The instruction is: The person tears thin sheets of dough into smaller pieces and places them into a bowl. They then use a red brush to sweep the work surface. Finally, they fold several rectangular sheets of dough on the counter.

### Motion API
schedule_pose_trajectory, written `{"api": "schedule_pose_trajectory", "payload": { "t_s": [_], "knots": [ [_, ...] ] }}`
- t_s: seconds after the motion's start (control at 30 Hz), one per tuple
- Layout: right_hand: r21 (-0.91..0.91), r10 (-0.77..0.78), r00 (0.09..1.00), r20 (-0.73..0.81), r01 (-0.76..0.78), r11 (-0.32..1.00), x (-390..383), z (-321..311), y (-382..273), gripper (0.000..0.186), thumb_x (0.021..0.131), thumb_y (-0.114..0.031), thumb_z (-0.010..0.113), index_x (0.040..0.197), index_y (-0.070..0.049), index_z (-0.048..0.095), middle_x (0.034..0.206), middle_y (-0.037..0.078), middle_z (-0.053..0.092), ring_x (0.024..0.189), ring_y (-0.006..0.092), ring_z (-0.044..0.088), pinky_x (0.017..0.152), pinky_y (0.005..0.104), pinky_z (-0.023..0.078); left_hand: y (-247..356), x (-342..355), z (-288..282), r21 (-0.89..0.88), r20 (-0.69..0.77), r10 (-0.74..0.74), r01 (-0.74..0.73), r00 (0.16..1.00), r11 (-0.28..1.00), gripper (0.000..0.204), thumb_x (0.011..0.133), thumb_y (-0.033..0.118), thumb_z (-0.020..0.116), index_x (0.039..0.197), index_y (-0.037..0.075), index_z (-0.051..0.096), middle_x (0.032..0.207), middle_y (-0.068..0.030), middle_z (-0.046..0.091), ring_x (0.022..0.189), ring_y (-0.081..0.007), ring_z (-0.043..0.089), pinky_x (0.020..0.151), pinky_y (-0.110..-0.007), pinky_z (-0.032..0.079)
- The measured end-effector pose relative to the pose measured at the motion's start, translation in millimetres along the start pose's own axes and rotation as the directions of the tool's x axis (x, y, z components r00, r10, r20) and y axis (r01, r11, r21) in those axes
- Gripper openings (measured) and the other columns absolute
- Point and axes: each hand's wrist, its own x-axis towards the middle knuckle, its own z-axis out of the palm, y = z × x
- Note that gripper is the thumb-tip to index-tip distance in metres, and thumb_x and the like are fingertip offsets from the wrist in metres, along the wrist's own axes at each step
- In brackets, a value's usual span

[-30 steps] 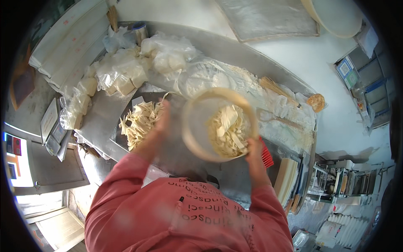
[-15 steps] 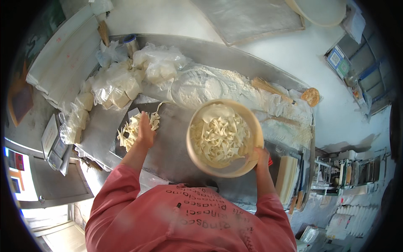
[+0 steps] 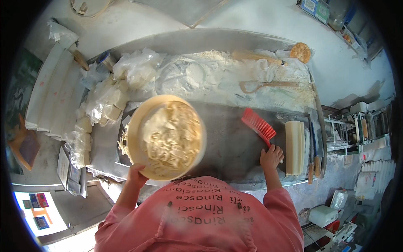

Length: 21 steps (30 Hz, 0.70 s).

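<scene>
My left hand (image 3: 136,176) grips the near-left rim of a round cream-coloured bowl (image 3: 133,126), fingers closed on its edge. Broad, pale dough strips (image 3: 171,136) fill the bowl, which is smeared by motion. More strips (image 3: 122,145) lie on the worktop behind its left side, mostly hidden. Over at the right, my right hand (image 3: 272,158) is closed around the handle of a red brush (image 3: 259,125). The bristle end of that brush points away to the left over the dark board (image 3: 226,143).
Bagged white dough blocks (image 3: 107,98) line the left of the worktop. Loose flour (image 3: 197,75) covers its back, with a wooden tool (image 3: 268,85) and a straw whisk (image 3: 256,57). A cream block (image 3: 294,148) and knives (image 3: 315,159) lie at the right edge.
The bowl has moved left, from my right hand to my left. My left hand has left the dough strips. My right hand now holds the red brush.
</scene>
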Motion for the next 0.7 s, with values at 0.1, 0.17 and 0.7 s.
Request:
{"api": "schedule_pose_trajectory", "payload": {
  "t_s": [0.1,0.17,0.7],
  "knots": [
    [0.0,-0.095,0.984,0.15,0.096,0.995,-1,12,13,0.026,0.081,-0.024,0.062,0.093,-0.004,0.051,0.103,0.014,0.057,0.093,0.0338,0.056,0.073,0.0451,0.045,12,-33,-12,-0.046,-0.143,0.104,-0.112,0.984,0.993,0.057,0.071,0.013,0.046,0.126,-0.003,0.04,0.122,-0.0186,0.051,0.112,-0.0365,0.051,0.095,-0.049,0.042],
    [0.218,-0.186,0.965,0.183,0.144,0.965,4,19,-4,0.024,0.082,-0.025,0.061,0.088,-0.006,0.049,0.092,0.014,0.059,0.079,0.033,0.059,0.063,0.0439,0.046,21,-47,-35,-0.051,-0.202,0.201,-0.215,0.959,0.975,0.055,0.072,0.013,0.046,0.125,-0.002,0.041,0.121,-0.0176,0.053,0.112,-0.0342,0.052,0.095,-0.048,0.043],
    [0.798,-0.786,0.2,0.585,0.031,0.602,99,-22,-228,0.038,0.083,-0.043,0.054,0.09,-0.007,0.066,0.068,0.007,0.061,0.059,0.0177,0.057,0.053,0.0325,0.044,-17,-110,-48,-0.144,-0.531,0.334,-0.471,0.779,0.871,0.055,0.074,0.014,0.045,0.127,-0.003,0.038,0.121,-0.0188,0.052,0.106,-0.0342,0.056,0.084,-0.049,0.052]
  ]
}}
